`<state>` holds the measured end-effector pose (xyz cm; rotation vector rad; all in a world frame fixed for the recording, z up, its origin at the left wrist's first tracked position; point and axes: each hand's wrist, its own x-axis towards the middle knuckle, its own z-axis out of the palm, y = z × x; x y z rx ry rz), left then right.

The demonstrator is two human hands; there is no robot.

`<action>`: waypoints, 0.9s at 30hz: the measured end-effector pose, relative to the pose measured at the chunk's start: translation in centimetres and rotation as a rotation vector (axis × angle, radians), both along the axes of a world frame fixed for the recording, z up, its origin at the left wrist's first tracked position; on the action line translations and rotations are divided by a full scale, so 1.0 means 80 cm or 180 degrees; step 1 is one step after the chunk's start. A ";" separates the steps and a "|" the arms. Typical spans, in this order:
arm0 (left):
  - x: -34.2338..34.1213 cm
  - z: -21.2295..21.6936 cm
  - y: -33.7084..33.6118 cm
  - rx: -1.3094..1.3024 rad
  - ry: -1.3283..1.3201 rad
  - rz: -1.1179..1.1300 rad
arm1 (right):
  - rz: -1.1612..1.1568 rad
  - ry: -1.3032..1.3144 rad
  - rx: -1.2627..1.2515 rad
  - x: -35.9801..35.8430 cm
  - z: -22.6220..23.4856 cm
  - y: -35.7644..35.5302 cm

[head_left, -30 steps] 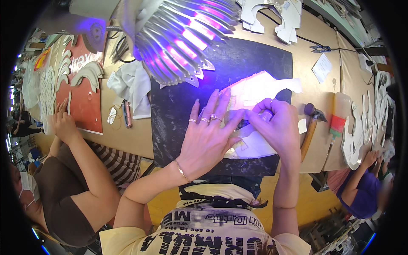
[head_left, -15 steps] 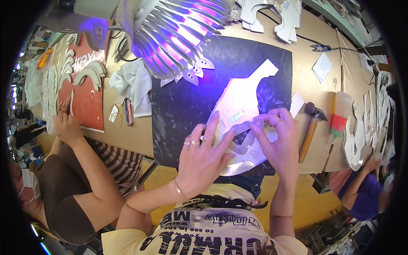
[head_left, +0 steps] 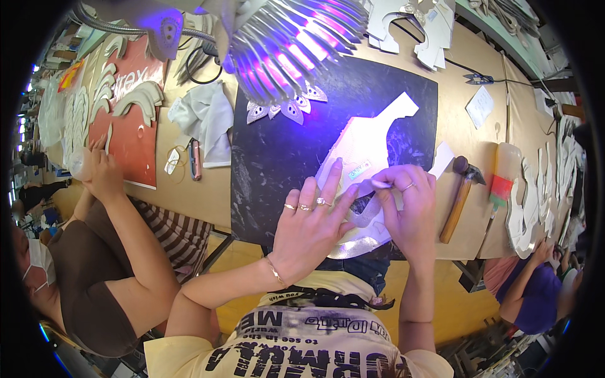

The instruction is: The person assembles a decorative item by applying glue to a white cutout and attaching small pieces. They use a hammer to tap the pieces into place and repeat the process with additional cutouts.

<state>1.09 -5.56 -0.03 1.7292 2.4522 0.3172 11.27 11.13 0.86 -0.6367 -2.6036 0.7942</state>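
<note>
A white flat piece shaped like a shoe upper (head_left: 378,129) lies under bright light, with a small label near its middle and a silvery curved end (head_left: 356,247) near me. My left hand (head_left: 309,217) rests on its left part, fingers stretched and spread, rings on several of them. A grey curved strip (head_left: 365,217) lies on the near part of the piece, around a dark gap. At the strip's upper right end my right hand (head_left: 409,201) is closed in a pinch, thumb against fingers. Its fingertips partly hide what they grip.
Under the piece is a black mat (head_left: 261,183). A finned lamp (head_left: 296,50) hangs over its far side, above silver leaf-shaped cutouts (head_left: 292,110). On the right lie a hammer (head_left: 457,208) and a glue bottle (head_left: 503,173); on the left, a white cloth (head_left: 211,120). Co-workers sit on both sides.
My right hand's fingers have drawn closer together at the strip's end. My left hand stays on the piece, its fingers slightly shifted. The whole view has moved a little.
</note>
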 end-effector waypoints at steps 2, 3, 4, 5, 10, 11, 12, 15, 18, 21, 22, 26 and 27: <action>0.002 -0.001 0.000 -0.0033 -0.0021 0.0033 | -0.0108 -0.0112 -0.0198 0.001 -0.002 0.002; 0.002 -0.001 0.000 -0.0040 -0.0035 0.0044 | -0.0139 -0.0218 -0.0296 0.002 -0.002 0.002; 0.003 -0.001 0.000 -0.0049 -0.0049 0.0048 | -0.0178 -0.0325 -0.0397 0.003 -0.002 0.002; 0.003 -0.002 -0.001 -0.0031 -0.0053 0.0051 | -0.0117 -0.0317 -0.0309 0.005 -0.002 0.002; 0.002 -0.004 -0.002 0.0011 -0.0116 0.0056 | -0.0132 -0.0490 0.0009 0.004 0.002 -0.005; 0.002 -0.004 -0.002 0.0006 -0.0130 0.0061 | -0.0101 -0.0485 0.0079 0.003 0.004 -0.007; 0.003 -0.004 -0.002 0.0000 -0.0144 0.0070 | -0.0063 -0.0498 0.0136 0.004 0.007 -0.009; 0.003 -0.004 -0.002 0.0017 -0.0139 0.0082 | 0.0178 -0.0456 0.0291 0.005 0.013 -0.014; 0.004 -0.004 -0.002 0.0047 -0.0102 0.0078 | 0.0153 -0.0379 0.0345 0.003 0.010 -0.010; 0.005 -0.007 -0.002 0.0069 -0.0087 0.0077 | 0.0045 -0.0375 0.0183 -0.001 0.000 -0.002; 0.005 -0.007 -0.002 0.0075 -0.0085 0.0076 | 0.0020 -0.0383 0.0099 -0.002 -0.003 0.000; 0.005 -0.010 -0.003 0.0065 -0.0082 0.0067 | -0.0005 -0.0494 0.0028 -0.003 -0.008 0.001; 0.005 -0.010 -0.002 0.0065 -0.0067 0.0067 | -0.0007 -0.0504 0.0022 -0.003 -0.008 0.000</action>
